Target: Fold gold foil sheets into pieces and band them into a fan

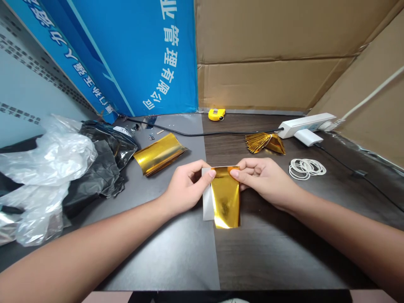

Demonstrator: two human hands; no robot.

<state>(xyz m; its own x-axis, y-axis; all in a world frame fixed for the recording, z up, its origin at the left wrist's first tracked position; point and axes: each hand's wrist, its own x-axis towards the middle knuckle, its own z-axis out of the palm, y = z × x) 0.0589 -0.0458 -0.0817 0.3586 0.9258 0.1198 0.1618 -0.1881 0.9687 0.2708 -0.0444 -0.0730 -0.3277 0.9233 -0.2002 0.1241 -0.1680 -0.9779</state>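
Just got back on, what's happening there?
A person pinches a gold foil sheet at its top edge between the left hand and right hand, above a white sheet on the table. A pile of gold foil lies to the left; a fanned gold bundle lies farther ahead.

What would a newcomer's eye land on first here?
The shiny gold foil sheet at center, pinched at its top by the left hand and right hand, with a white sheet behind it. Just beyond the left hand, a curled stack of gold foil lies on the table. At far left sits a heap of crumpled plastic, below a bright blue banner.
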